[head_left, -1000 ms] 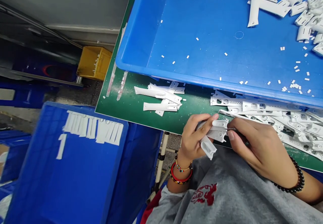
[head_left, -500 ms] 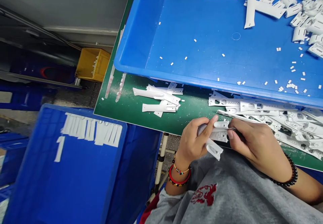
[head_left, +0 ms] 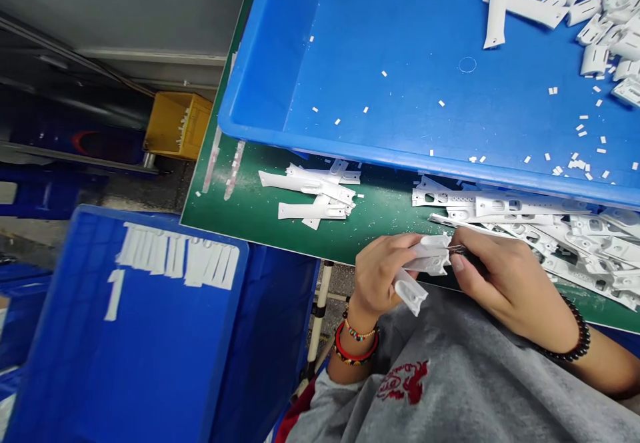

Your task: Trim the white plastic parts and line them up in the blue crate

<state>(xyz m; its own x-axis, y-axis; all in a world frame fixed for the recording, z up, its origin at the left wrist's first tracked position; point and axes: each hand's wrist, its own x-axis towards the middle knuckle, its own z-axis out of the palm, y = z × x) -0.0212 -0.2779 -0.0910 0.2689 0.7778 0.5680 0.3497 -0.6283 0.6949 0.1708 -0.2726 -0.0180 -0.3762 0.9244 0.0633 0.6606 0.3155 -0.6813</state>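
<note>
My left hand is closed around a few white plastic parts, whose notched ends stick out toward the right. One more part juts out lower down from the same grip. My right hand pinches a thin metal tool, its tip at the ends of the held parts; the fingers hide most of it, so whether it is a blade or tweezers I cannot tell. Close behind that hand lies a heap of long white plastic parts on the green table.
A large blue tray covers the table's far side, holding white parts and scattered small white chips. A small pile of white parts lies left of my hands. Lower left, a blue bin bears a row of white parts. Beyond stands a yellow box.
My left hand has turned slightly, its fingers now folded over the parts, and the lower part has shifted left. The right hand keeps its pinch, the tool tip now at the parts' ends.
</note>
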